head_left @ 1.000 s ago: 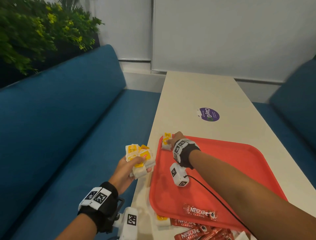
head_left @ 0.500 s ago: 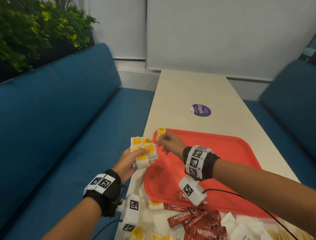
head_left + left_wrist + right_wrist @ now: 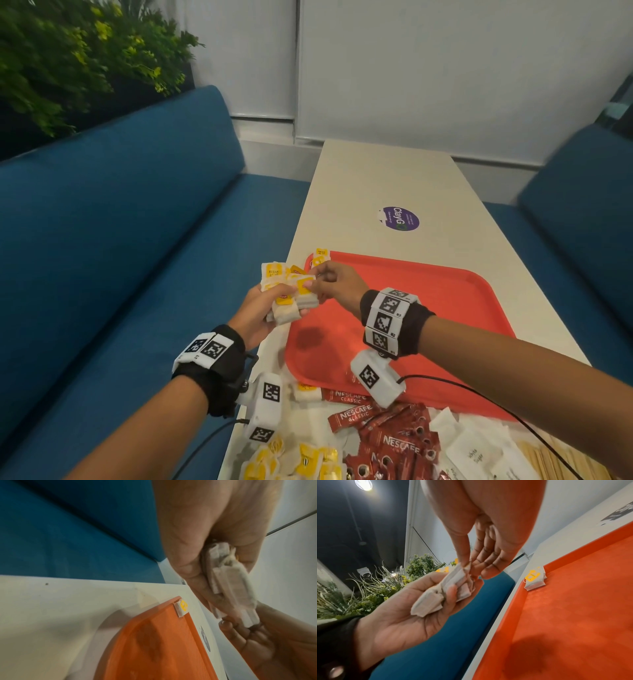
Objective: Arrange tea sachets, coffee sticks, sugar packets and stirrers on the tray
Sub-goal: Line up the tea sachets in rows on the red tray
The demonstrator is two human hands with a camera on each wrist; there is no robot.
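Observation:
My left hand grips a bunch of tea sachets with yellow tags, held just left of the red tray. My right hand meets the bunch, and its thumb and forefinger pinch the top edge of one sachet. In the right wrist view the bunch lies across the left palm. The left wrist view shows my left fingers curled round the bunch. One tea sachet lies alone in the tray's far left corner.
At the table's near edge lie loose tea sachets, red Nescafe coffee sticks, white sugar packets and wooden stirrers. A blue sofa runs along the left. A purple sticker sits beyond the tray.
My right hand left a sachet in the tray's far left corner, drew back to the left hand's bunch, and now pinches a sachet there.

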